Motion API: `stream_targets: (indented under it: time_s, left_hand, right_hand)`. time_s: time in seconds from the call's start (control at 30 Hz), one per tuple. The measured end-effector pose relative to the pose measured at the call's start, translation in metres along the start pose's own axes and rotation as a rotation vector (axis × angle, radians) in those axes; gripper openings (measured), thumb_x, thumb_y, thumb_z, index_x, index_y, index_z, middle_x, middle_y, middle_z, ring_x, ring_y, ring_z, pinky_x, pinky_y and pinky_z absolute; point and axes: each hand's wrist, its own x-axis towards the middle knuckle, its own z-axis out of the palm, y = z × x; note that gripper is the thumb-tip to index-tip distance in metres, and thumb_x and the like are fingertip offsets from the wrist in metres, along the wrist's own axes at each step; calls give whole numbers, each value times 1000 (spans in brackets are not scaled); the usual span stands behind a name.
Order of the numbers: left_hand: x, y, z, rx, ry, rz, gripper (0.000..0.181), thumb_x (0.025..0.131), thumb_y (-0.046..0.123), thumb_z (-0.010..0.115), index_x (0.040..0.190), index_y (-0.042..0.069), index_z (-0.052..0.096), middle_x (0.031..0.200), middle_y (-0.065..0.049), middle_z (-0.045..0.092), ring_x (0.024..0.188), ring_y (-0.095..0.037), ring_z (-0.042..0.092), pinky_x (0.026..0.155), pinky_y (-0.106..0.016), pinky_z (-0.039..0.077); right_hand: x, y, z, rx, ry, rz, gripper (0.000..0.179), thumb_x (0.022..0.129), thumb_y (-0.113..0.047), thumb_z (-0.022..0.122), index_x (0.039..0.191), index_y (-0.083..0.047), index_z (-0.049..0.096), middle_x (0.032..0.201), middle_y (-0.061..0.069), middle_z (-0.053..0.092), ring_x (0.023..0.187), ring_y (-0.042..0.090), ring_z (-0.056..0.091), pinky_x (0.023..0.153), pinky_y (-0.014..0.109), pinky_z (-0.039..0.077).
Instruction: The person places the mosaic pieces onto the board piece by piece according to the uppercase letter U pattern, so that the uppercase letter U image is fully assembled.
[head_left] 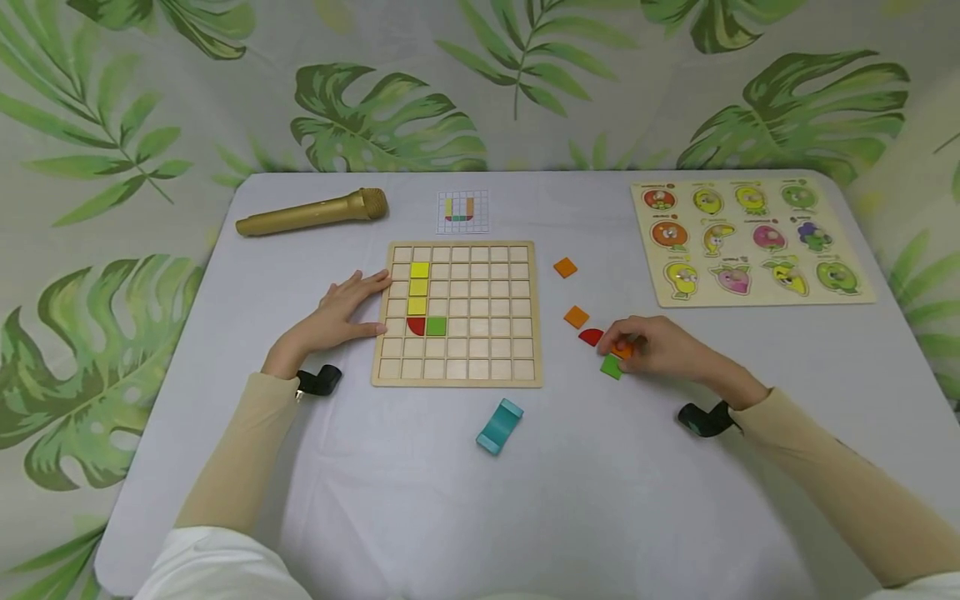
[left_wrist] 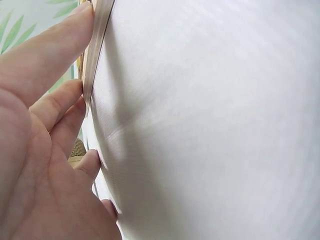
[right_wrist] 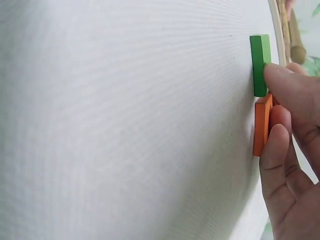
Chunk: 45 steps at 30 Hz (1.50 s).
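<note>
My right grip (head_left: 660, 346) pinched the orange tile (right_wrist: 261, 125) beside the green tile (right_wrist: 260, 64), right of centre; my left grip (head_left: 341, 312), fingers spread, rested against the grid board (head_left: 457, 312).

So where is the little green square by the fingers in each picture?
Head: green square lies on the table, under the right hand.
Left wrist: not in it.
Right wrist: top right, beside the fingertips.
Shared landmark: the orange tile next to it.
</note>
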Motion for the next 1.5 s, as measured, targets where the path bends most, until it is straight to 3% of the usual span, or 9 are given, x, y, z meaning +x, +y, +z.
stream_targets:
  time_s: [0.27,0.5,0.8,1.17,1.5]
  left_hand:
    - [-1,-1,1,-6,0,-1,75,91,29,67,151,9,27,159,-8,14,144,-33,-5,108,-59,-10]
    - [0,-4,1,-3,1,2,76,91,30,67,152,10,27,159,-7,13,144,-33,-5,108,-59,-10]
    - [0,-4,0,0,1,0,76,90,31,68,151,10,27,159,-7,14,144,-33,-5,108,-59,-9]
    - [2,-3,0,0,-7,-10,76,90,31,67,152,11,27,159,-6,13,144,-32,-5,108,-58,-10]
    - [1,-2,0,-1,-6,-7,75,90,30,68,151,10,28,159,-7,13,144,-33,-5,108,-59,-9]
  right_hand:
    - [6,0,1,-56,31,-40,27,78,9,73,96,-10,68,96,-3,65,90,17,53,81,29,46]
    - [7,-3,-3,-51,28,-32,25,77,8,74,91,-12,69,88,-5,62,81,18,52,72,29,46]
    - [15,-10,-11,122,-30,58,16,83,3,70,96,-5,67,89,5,63,78,20,54,69,24,48]
    - [53,-24,-9,197,-32,49,13,87,1,67,100,-1,66,98,11,63,84,23,58,74,29,51]
    - [102,-50,13,187,-65,-24,11,88,-1,67,99,-2,67,94,9,63,83,23,54,74,26,46]
